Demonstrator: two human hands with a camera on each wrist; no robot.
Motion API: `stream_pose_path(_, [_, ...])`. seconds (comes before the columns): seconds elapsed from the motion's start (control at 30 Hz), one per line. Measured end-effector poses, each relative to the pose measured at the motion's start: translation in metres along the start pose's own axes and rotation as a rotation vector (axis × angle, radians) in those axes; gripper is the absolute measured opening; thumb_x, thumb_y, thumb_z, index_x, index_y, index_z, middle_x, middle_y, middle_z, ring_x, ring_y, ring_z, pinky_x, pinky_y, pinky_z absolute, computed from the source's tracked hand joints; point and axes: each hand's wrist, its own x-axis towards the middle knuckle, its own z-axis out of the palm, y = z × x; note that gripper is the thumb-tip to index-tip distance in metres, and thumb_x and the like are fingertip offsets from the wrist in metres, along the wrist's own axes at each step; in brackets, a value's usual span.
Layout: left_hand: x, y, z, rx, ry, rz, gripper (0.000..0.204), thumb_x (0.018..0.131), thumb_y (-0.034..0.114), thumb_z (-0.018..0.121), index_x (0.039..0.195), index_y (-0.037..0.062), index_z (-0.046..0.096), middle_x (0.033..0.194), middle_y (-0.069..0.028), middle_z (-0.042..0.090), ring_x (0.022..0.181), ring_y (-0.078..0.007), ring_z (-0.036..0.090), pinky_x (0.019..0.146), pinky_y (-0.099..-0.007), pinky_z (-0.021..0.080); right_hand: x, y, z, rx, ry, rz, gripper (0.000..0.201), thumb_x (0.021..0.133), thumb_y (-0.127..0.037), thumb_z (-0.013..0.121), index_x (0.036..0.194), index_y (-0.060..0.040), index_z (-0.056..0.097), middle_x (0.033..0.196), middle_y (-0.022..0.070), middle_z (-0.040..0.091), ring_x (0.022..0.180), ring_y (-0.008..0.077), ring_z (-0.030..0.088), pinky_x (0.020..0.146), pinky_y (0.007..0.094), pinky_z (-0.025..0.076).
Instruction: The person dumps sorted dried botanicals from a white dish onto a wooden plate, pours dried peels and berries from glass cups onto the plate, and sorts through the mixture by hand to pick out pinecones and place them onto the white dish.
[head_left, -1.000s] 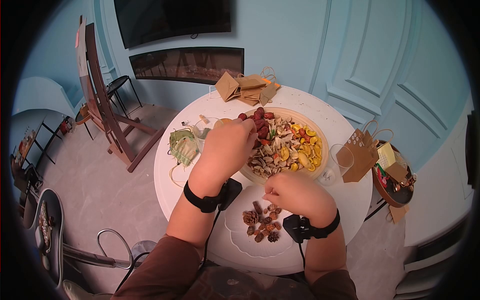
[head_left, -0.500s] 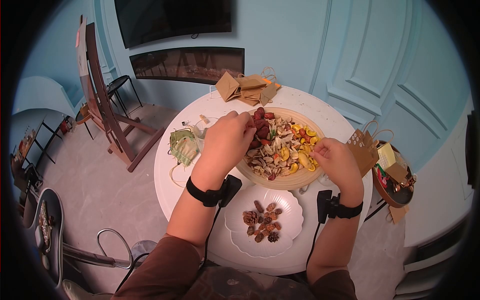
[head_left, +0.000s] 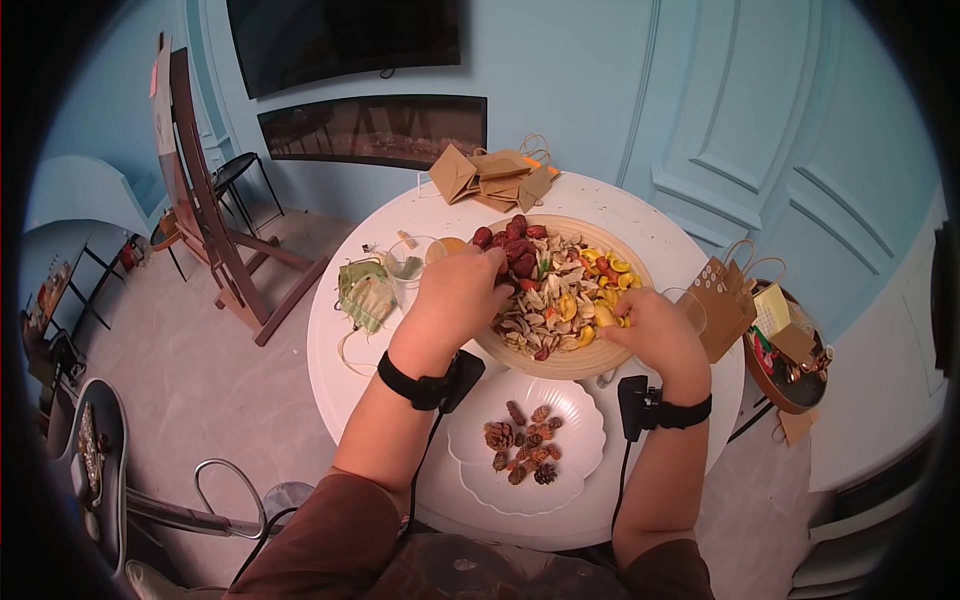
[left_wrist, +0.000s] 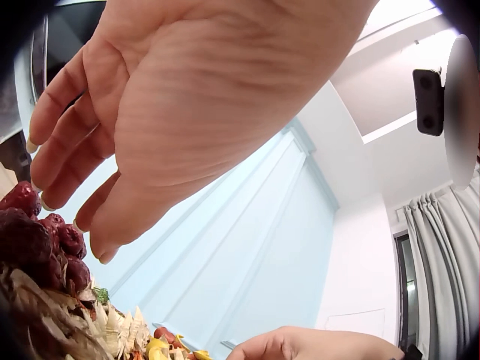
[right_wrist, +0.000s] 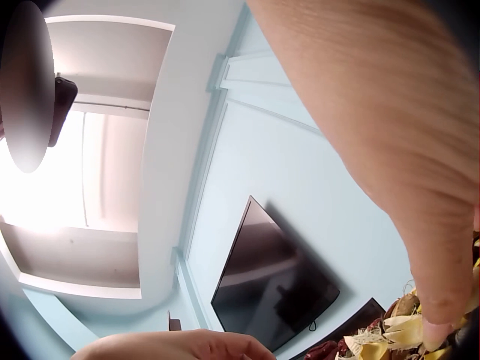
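Note:
A round wooden tray (head_left: 500,352) holds dark red dried dates (head_left: 520,258), pale dried flakes (head_left: 540,310) and yellow curled dried pieces (head_left: 622,272). My left hand (head_left: 455,300) hovers at the tray's left edge beside the dates; its fingers are loosely bent with nothing between them in the left wrist view. At the tray's right side, my right hand (head_left: 660,335) reaches down with fingertips among the yellow pieces. In the right wrist view its thumb (right_wrist: 442,300) touches the dried pieces, while the other fingers are mostly hidden; I cannot tell whether they pinch one.
In front of the tray, a white scalloped plate (head_left: 570,470) bears several small pine cones (head_left: 520,445). Left of the tray lie a green drawstring pouch (head_left: 367,293) and a clear glass (head_left: 412,262). Brown paper bags (head_left: 500,178) lie behind; another paper bag (head_left: 728,310) stands right.
My right hand has moved from above the white plate to the tray's right side, then down into the yellow pieces. My left hand has stayed near the dates, shifting slightly.

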Motion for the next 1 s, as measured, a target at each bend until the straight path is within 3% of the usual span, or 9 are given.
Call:
stream_pose_path(0.37, [0.002, -0.007, 0.005, 0.046, -0.147, -0.013, 0.027, 0.082, 0.025, 0.073, 0.098, 0.0047, 0.065, 0.092, -0.0133, 0.07, 0.091, -0.0325, 0.067, 0.077, -0.0431, 0.051, 0.005, 0.0, 0.005, -0.029, -0.033, -0.002, 0.027, 0.072, -0.024, 0.078, 0.084, -0.0005, 0.068, 0.091, 0.0167, 0.067, 0.085, 0.0328, 0.066, 0.075, 0.0403, 0.053])
stream_pose_path(1.0, [0.003, -0.012, 0.011, 0.072, -0.149, 0.004, 0.026, 0.081, 0.023, 0.072, 0.098, 0.0052, 0.062, 0.092, -0.0133, 0.068, 0.09, -0.0333, 0.065, 0.075, -0.0437, 0.051, 0.006, 0.0, 0.009, 0.105, -0.055, -0.099, 0.019, 0.074, -0.015, 0.075, 0.076, 0.0003, 0.064, 0.082, 0.0166, 0.065, 0.077, 0.0322, 0.065, 0.07, 0.0394, 0.052])
